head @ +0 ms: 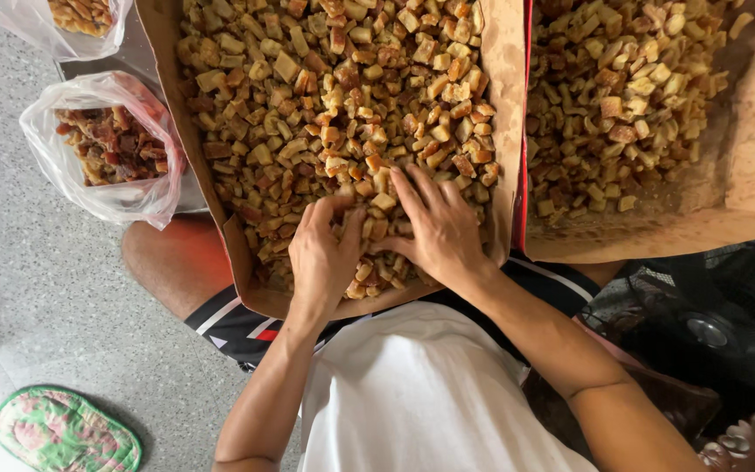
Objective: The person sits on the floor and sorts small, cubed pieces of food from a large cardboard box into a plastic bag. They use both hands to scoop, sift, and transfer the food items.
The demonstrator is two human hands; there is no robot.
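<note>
A large tray lined with brown paper (507, 79) is heaped with small golden-brown fried cubes (325, 87). My left hand (321, 253) rests on the near part of the heap, fingers bent and dug into the pieces. My right hand (437, 229) lies beside it, fingers spread flat over the cubes. The two hands almost touch at the thumbs. Whether either hand grips any pieces is hidden under the fingers.
A second paper-lined tray (753, 157) of the same cubes sits to the right. Two clear plastic bags of darker pieces (111, 144) (72, 17) stand at the left. A green flowered mat (63, 430) lies on the speckled floor. A dark fan grille (709, 323) is at the right.
</note>
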